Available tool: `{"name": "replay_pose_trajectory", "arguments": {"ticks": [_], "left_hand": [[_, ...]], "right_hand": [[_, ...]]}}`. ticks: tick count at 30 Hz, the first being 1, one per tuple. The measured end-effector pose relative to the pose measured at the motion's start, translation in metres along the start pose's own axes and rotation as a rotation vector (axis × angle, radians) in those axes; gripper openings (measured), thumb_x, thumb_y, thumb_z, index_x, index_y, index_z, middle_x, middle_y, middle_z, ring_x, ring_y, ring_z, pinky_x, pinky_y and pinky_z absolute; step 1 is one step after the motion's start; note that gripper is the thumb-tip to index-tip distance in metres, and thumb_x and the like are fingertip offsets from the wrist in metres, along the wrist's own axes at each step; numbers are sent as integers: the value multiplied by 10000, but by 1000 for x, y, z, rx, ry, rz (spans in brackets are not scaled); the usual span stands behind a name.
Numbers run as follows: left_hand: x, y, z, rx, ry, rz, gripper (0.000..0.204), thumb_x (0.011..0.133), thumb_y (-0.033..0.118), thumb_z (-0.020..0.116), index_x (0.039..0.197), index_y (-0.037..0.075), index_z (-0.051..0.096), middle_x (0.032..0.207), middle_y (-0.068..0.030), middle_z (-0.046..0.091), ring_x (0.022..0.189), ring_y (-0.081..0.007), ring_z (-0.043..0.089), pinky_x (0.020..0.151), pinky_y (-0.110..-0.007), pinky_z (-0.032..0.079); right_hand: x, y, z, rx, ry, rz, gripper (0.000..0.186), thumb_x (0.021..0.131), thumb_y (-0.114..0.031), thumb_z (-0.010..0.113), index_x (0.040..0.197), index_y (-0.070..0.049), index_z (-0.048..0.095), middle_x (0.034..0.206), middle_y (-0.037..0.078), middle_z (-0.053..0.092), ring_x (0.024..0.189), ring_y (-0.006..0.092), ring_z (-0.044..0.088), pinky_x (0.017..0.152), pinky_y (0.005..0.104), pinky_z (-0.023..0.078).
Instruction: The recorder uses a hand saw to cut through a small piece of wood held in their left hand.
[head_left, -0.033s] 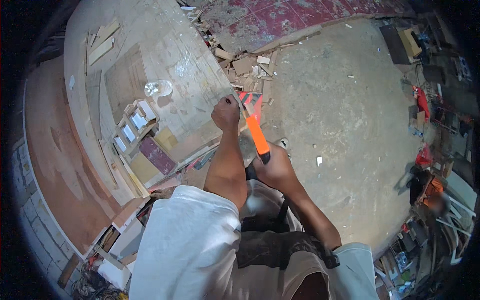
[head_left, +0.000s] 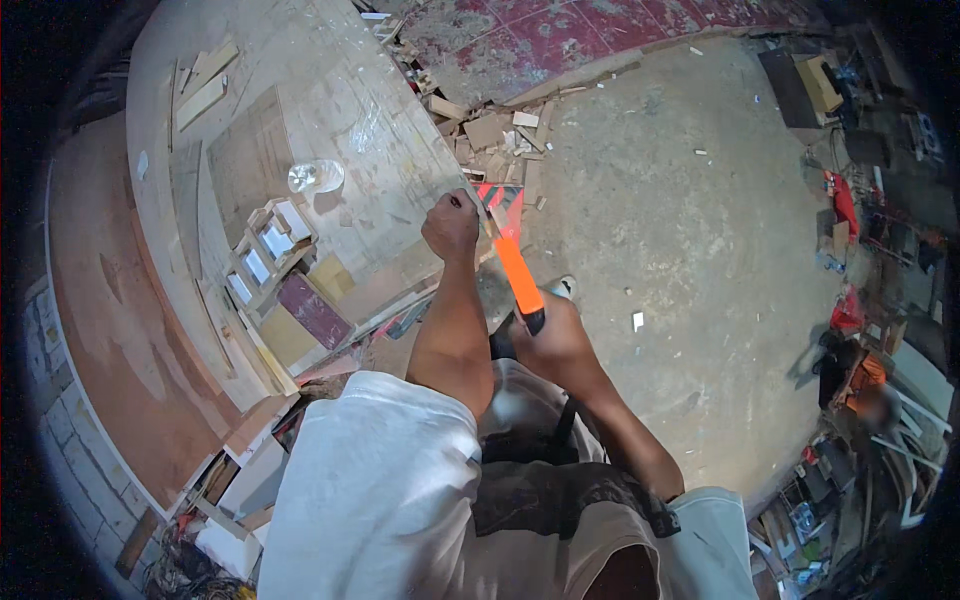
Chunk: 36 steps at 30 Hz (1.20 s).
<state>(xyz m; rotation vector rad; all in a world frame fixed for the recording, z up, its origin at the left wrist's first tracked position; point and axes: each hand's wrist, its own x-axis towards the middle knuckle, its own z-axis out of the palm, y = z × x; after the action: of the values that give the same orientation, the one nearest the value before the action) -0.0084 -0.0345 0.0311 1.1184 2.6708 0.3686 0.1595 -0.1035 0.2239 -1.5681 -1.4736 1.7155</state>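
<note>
My left hand (head_left: 452,225) is closed on the near edge of a large pale wooden board (head_left: 340,90) that lies on the workbench. My right hand (head_left: 555,335) grips the black end of an orange-handled striking tool (head_left: 515,268). Its red and black head (head_left: 497,200) sits right beside my left hand at the board's edge. I cannot tell whether it is a hammer or a hatchet. Both forearms reach out over my white shirt and dark lap.
A clear plastic cup (head_left: 315,177) and a small wooden compartment rack (head_left: 268,252) sit on the bench. Wood offcuts (head_left: 490,128) litter the concrete floor (head_left: 680,230). Tools and clutter (head_left: 850,210) line the right side, where another person (head_left: 865,385) sits.
</note>
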Motion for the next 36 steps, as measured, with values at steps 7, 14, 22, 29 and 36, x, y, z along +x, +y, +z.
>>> {"name": "replay_pose_trajectory", "arguments": {"ticks": [7,14,22,29,36], "left_hand": [[-3,9,2,7,-51,3,401,863,333,458,737,54,717,724,-222,661,686,-378,660,680,-459,517],[-1,11,-2,0,-74,-30,386,859,328,475,744,50,717,722,-218,661,690,-376,660,679,-456,513],[0,5,2,-20,-16,21,372,856,326,482,731,64,716,710,-215,659,669,-377,657,660,-459,513],[1,4,4,-1,-26,-22,377,856,318,484,702,56,707,697,-216,656,658,-381,656,651,-463,517],[0,5,6,8,-30,29,379,861,326,482,724,58,712,707,-207,662,650,-377,656,649,-457,519]], "right_hand": [[41,9,7,-65,80,-24,89,750,-37,583,761,18,514,639,175,552,590,252,562,595,360,450],[43,5,11,-13,75,-66,117,748,-43,589,777,38,511,649,198,558,592,294,569,600,383,455],[15,16,9,-26,101,-50,93,754,-26,570,770,50,519,666,234,543,603,383,538,602,401,450],[24,15,26,-41,109,-55,86,756,-19,568,794,52,537,692,241,569,636,385,578,601,394,456],[24,19,11,-89,69,-18,82,751,-18,569,787,37,521,693,227,568,647,379,582,612,402,463]]}}
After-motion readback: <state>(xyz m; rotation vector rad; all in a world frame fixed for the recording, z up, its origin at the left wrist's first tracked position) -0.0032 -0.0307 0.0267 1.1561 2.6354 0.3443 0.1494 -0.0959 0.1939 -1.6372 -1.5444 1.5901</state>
